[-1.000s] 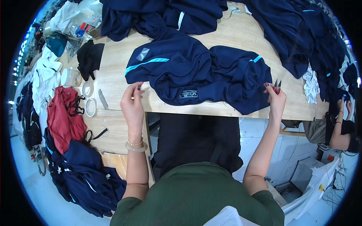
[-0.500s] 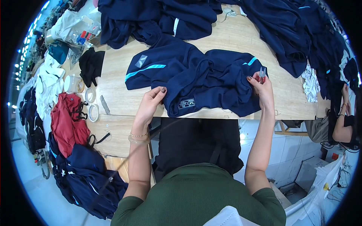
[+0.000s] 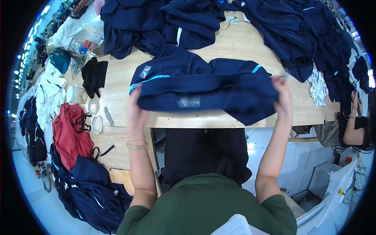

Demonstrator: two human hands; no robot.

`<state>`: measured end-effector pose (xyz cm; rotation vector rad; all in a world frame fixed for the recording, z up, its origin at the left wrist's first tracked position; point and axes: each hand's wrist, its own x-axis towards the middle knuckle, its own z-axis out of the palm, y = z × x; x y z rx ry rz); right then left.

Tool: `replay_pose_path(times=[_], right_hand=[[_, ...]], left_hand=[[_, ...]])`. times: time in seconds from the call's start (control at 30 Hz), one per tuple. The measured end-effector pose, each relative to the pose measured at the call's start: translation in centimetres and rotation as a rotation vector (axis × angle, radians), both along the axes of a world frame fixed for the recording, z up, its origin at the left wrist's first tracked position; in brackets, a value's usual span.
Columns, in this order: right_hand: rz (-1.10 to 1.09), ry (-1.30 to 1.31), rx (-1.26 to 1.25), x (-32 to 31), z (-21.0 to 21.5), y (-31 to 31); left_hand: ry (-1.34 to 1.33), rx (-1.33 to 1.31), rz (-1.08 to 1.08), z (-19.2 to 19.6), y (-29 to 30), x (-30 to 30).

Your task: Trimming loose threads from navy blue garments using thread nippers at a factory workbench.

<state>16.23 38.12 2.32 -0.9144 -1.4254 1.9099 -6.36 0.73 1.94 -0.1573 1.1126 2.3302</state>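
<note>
Two bare hands hold a navy garment [image 3: 211, 94] at opposite ends, just above the near edge of the wooden tabletop [image 3: 246, 43]. The left hand [image 3: 138, 113] is at one end and the right hand [image 3: 284, 98] at the other, the fingers of each seemingly closed on the cloth, although motion blur hides their exact placing. A pale smear beside the right fingers cannot be identified. The wide grip presumably draws the front panel into a fairly straight, flat band, bringing its blurred pale print [image 3: 189, 102] to face the wearer; one corner, unsupported between the hands, droops to a point. Behind the band, a part with a light-blue stripe [image 3: 156, 78] and a grey patch [image 3: 145, 71] rests on the wood, probably bearing some of the weight. More navy garments [image 3: 131, 23] are heaped at the far side, and tape rolls [image 3: 96, 124] lie to the left, an arrangement that likely leaves the middle for handling.
</note>
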Motion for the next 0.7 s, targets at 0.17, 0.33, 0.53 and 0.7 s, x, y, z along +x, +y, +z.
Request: replay_pose_path(times=[0.17, 0.33, 0.53, 0.7], right_hand=[[0.029, 0.163, -0.264, 1.3, -2.1, 4.1], [0.024, 0.224, -0.332, -0.5, -1.1, 2.1], [0.112, 0.259, -0.332, -0.7, -0.3, 1.0], [0.276, 0.328, -0.291, -0.6, -0.3, 0.7]], left_hand=[[0.113, 0.106, -0.094, -1.4, -2.8, -3.7], [0.043, 0.196, -0.1, -1.9, -2.1, -3.5], [0.017, 0.203, -0.074, -2.6, -2.5, -3.6], [0.058, 0.228, -0.114, -2.1, -2.5, -2.9]])
